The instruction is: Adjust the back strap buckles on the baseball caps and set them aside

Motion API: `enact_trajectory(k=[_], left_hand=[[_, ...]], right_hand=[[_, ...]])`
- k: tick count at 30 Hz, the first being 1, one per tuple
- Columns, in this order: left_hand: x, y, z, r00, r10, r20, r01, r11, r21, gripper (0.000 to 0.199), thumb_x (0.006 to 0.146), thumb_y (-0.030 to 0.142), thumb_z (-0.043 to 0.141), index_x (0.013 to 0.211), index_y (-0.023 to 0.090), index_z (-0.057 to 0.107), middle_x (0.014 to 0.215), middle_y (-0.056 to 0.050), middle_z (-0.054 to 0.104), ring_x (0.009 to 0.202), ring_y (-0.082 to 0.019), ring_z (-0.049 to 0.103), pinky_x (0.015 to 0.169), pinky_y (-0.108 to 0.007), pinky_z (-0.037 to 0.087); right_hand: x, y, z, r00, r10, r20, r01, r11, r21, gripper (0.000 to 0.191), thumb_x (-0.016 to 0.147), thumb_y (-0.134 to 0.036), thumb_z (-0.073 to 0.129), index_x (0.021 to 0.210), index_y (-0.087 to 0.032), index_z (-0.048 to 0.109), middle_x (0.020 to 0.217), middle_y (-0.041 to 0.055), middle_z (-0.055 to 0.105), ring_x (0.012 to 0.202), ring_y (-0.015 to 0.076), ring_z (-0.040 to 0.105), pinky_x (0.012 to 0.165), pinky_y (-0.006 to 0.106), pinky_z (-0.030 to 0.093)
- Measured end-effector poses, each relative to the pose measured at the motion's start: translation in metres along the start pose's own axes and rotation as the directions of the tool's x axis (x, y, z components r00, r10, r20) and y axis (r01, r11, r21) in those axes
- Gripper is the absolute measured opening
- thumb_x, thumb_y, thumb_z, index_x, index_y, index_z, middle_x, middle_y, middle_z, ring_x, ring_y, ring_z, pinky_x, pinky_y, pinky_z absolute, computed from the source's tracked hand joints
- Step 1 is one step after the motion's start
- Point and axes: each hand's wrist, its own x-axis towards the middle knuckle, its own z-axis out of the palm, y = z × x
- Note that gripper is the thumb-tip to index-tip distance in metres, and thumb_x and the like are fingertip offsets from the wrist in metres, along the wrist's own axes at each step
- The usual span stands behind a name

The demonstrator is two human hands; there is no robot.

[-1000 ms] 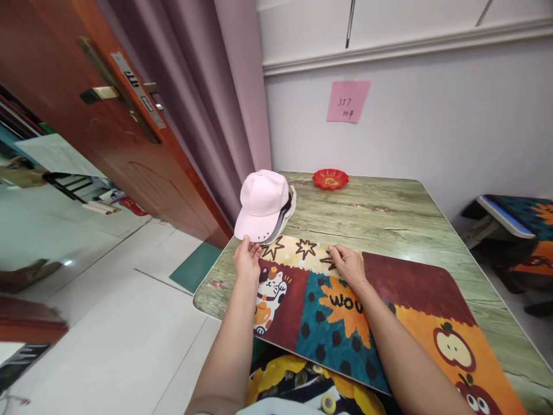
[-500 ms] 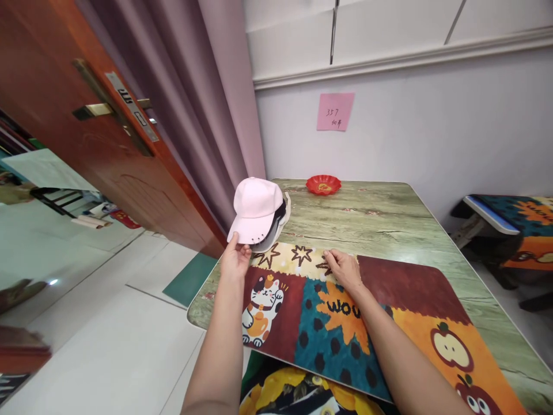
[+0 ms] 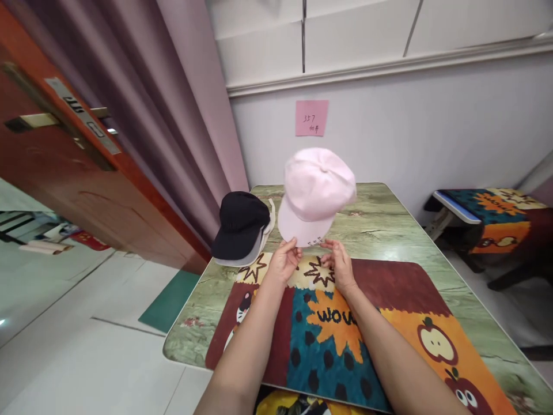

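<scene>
Pink cap (image 3: 313,184): raised over the table (image 3: 371,219), crown up and to the rear, brim toward the person, clear of the pile of caps on its left. Left hand (image 3: 283,262): thumb and fingers closed on the front edge of the brim, the remaining fingers curled beneath. Right hand (image 3: 339,265): fingers loosely bent and partly spread, thumb and index tips at the brim's right edge, by a row of small dark marks; whether they grip it cannot be told.

Both forearms pass over a printed mat (image 3: 389,282) bearing a cat, a "WOW" burst and apples. Near the mat's far left corner lies the pile: black cap (image 3: 242,222) on top, grey cap (image 3: 253,257) below it, with a cream strap (image 3: 272,216) showing at the right side. Pink note (image 3: 311,118): fixed to the wall behind, marked 357. Door (image 3: 64,155) and curtain (image 3: 185,104): to the left of the table
</scene>
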Motion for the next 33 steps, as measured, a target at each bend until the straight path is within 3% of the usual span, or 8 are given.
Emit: enact_trajectory(k=[4,9,14,18,22,26,30,33], left_hand=[[0.029,-0.032,-0.006,0.995,-0.095,0.034,0.095,0.995,-0.01,0.035,0.067,0.014,0.085,0.078,0.017,0.052,0.061,0.007,0.055,0.047,-0.005,0.048,0.046,-0.02,0.035],[0.041,-0.036,-0.015,0.993,-0.099,0.066,0.1,0.995,-0.011,0.036,0.067,0.012,0.085,0.077,0.018,0.051,0.062,0.007,0.054,0.049,-0.006,0.051,0.049,-0.021,0.038],[0.045,-0.027,-0.022,0.992,-0.084,0.099,0.082,0.996,0.016,0.034,0.066,0.01,0.085,0.088,0.018,0.06,0.072,0.003,0.063,0.056,-0.007,0.056,0.054,-0.021,0.044],[0.05,-0.022,-0.023,0.991,-0.055,0.119,0.052,0.998,0.034,0.037,0.063,0.009,0.087,0.091,0.018,0.065,0.079,0.001,0.067,0.06,-0.007,0.057,0.057,-0.02,0.047],[0.052,-0.021,-0.024,0.989,-0.04,0.146,0.029,0.997,0.076,0.039,0.061,0.009,0.089,0.093,0.016,0.067,0.084,0.0,0.069,0.061,-0.006,0.056,0.057,-0.019,0.046],[0.052,-0.023,-0.025,0.987,-0.015,0.159,-0.011,0.987,0.16,0.033,0.065,0.016,0.089,0.091,0.013,0.068,0.081,-0.003,0.069,0.065,-0.009,0.061,0.064,-0.022,0.049],[0.054,-0.025,-0.022,0.991,0.021,0.135,-0.042,0.987,0.153,0.037,0.069,0.026,0.087,0.099,0.015,0.068,0.095,-0.007,0.072,0.087,-0.018,0.07,0.087,-0.034,0.055],[0.053,-0.023,-0.017,0.995,0.018,0.1,-0.028,0.995,0.098,0.043,0.079,0.048,0.077,0.112,0.021,0.067,0.116,-0.01,0.071,0.099,-0.025,0.069,0.088,-0.042,0.057]], right_hand=[[0.012,0.007,-0.002,0.995,0.051,-0.087,-0.034,0.982,0.185,0.057,0.084,-0.07,0.057,0.115,-0.023,0.053,0.079,-0.0012,0.065,0.056,0.0127,0.06,0.046,0.023,0.046],[0.013,0.007,-0.003,0.997,0.062,-0.037,-0.056,0.989,0.133,0.053,0.085,-0.062,0.062,0.118,-0.022,0.054,0.053,-0.0091,0.052,0.046,0.0115,0.05,0.042,0.019,0.04],[0.017,-0.004,0.002,0.997,0.071,-0.023,-0.067,0.988,0.14,0.056,0.083,-0.059,0.065,0.125,-0.023,0.056,0.091,0.0011,0.071,0.048,0.0073,0.048,0.04,0.02,0.039],[0.036,-0.022,0.005,0.995,0.062,-0.084,-0.041,0.972,0.231,0.058,0.084,-0.064,0.061,0.129,-0.027,0.058,0.13,0.0059,0.065,0.047,0.0035,0.043,0.036,0.02,0.034],[0.058,-0.042,0.003,0.995,0.025,-0.095,0.011,0.932,0.361,0.058,0.086,-0.074,0.051,0.117,-0.027,0.062,0.107,0.0035,0.068,0.046,0.0056,0.042,0.038,0.021,0.037],[0.066,-0.051,0.004,0.993,0.001,-0.119,0.042,0.929,0.367,0.073,0.087,-0.082,0.036,0.129,-0.027,0.057,0.099,0.007,0.069,0.065,0.017,0.063,0.055,0.03,0.054],[0.066,-0.051,0.006,0.962,-0.192,-0.194,0.225,0.961,0.16,0.084,0.089,-0.082,0.01,0.141,-0.028,0.05,0.128,0.0119,0.065,0.112,0.0281,0.065,0.082,0.041,0.058],[0.07,-0.043,0.0,0.964,-0.257,-0.072,0.251,0.964,-0.083,0.103,0.082,-0.086,-0.007,0.123,-0.024,0.063,0.126,0.0136,0.065,0.119,0.0304,0.062,0.093,0.043,0.054]])
